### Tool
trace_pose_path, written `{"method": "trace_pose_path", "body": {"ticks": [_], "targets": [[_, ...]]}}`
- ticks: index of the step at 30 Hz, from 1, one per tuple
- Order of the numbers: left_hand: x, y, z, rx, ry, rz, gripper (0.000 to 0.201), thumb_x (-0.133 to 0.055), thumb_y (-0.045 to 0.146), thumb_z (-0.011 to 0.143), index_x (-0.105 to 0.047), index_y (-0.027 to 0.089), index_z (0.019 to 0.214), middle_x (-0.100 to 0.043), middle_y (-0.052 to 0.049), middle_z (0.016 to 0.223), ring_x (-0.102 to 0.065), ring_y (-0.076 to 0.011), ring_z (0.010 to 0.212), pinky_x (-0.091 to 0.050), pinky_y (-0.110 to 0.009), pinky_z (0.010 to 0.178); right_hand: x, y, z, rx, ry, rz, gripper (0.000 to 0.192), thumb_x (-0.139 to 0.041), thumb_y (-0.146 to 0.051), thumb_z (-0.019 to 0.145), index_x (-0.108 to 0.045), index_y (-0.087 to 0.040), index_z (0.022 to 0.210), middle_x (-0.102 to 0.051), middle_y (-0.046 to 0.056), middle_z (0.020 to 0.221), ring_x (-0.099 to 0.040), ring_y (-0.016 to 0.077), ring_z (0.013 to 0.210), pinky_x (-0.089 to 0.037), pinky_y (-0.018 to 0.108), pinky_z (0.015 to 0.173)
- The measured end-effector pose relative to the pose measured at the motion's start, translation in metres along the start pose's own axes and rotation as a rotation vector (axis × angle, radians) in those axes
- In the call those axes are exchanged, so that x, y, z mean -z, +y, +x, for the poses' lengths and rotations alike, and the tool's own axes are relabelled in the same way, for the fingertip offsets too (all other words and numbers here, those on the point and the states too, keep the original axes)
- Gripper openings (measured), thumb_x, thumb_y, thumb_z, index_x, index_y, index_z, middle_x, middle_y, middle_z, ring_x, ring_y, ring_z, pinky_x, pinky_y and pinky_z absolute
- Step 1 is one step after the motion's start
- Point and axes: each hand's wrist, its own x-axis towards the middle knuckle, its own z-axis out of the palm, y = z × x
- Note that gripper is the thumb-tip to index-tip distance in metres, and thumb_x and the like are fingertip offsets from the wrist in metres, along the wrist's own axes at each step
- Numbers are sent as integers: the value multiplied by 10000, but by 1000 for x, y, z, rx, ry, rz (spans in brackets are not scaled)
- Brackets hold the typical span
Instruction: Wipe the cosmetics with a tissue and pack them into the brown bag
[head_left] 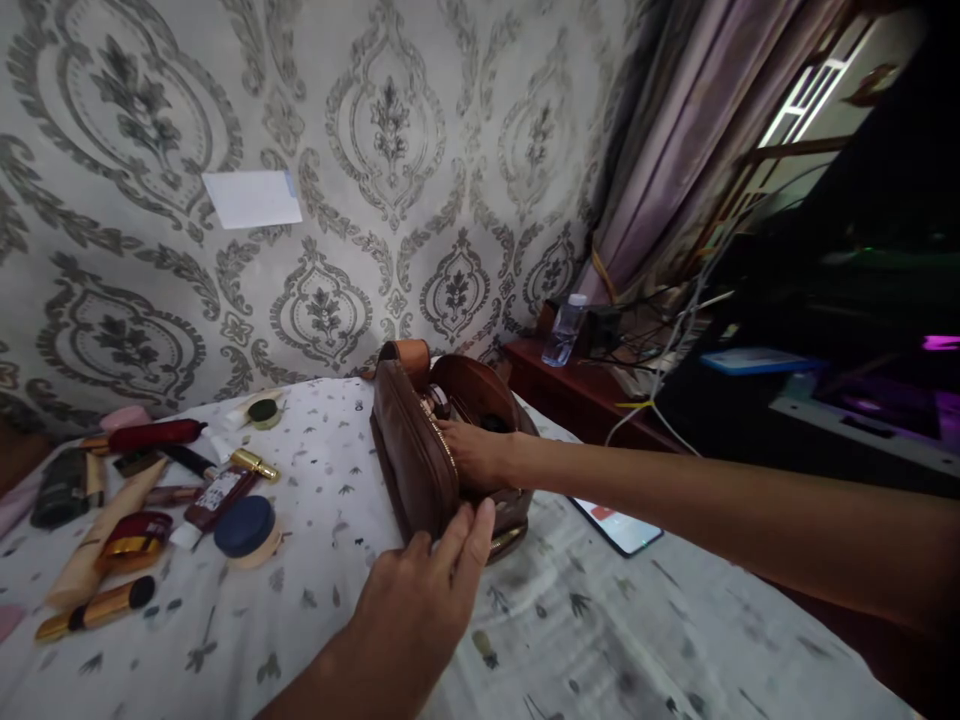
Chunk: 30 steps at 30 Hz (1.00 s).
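Observation:
A brown leather cosmetic bag [411, 455] stands unzipped on the patterned white sheet, its lid folded back to the right. My left hand [420, 590] grips the near end of the bag, fingers pressed against its edge. Deep in the bag's opening is my right hand [480, 455]; its fingertips are hidden, so what they hold, if anything, does not show. A few small items, among them a round dark one [492, 424], are partly visible inside the bag.
Several cosmetics lie at the left: a blue-lidded jar [246, 527], a red jar [136, 540], a gold-and-black tube [97, 607] and a gold lipstick [255, 463]. A phone [626, 530] rests right of the bag. A water bottle [565, 330] stands on a red-brown table [536, 372] near cables.

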Motion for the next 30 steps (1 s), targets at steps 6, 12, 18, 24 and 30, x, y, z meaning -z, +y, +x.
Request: {"method": "trace_pose_path", "body": {"ticks": [6, 12, 18, 24, 30], "targets": [[-3, -2, -3, 3, -31, -30, 803, -548, 41, 792, -250, 125, 1533, -507, -144, 1451, -662, -153, 835, -567, -224, 553, 0, -4, 1, -3, -10, 18, 237, -514, -141, 847, -748, -174, 840, -730, 116, 929, -602, 256, 995, -389, 435, 969], [0, -5, -2, -18, -62, -74, 870, -522, -2, 720, -216, 81, 1530, -490, -148, 1467, -662, -160, 861, -586, -241, 578, 27, -4, 0, -19, -28, 104, 234, -529, -114, 835, -743, -174, 909, -724, 118, 987, -604, 248, 992, -422, 407, 948], [-3, -4, -2, -10, 0, -51, 805, -513, 2, 757, -272, 94, 1520, -525, -130, 1439, -663, -146, 804, -570, -225, 542, 85, 2, -17, -289, 16, 292, 252, -495, -22, 822, -714, -79, 934, -715, 123, 931, -623, 165, 833, -445, 265, 759], [-7, -2, -3, -19, 69, -8, 770, -517, 20, 764, -322, 109, 1504, -558, -112, 1409, -662, -137, 802, -550, -204, 526, 83, -14, -24, -212, -231, 560, 139, -619, -39, 779, -738, -75, 840, -710, 56, 764, -525, 94, 624, -381, 197, 602], [-4, 1, -4, -38, 69, 20, 796, -545, 34, 741, -320, 97, 1502, -557, -129, 1404, -652, -139, 775, -551, -221, 516, 75, -19, -21, -176, -321, 604, 203, -573, -2, 804, -748, -72, 877, -712, 61, 750, -485, 90, 594, -359, 201, 573]]}}
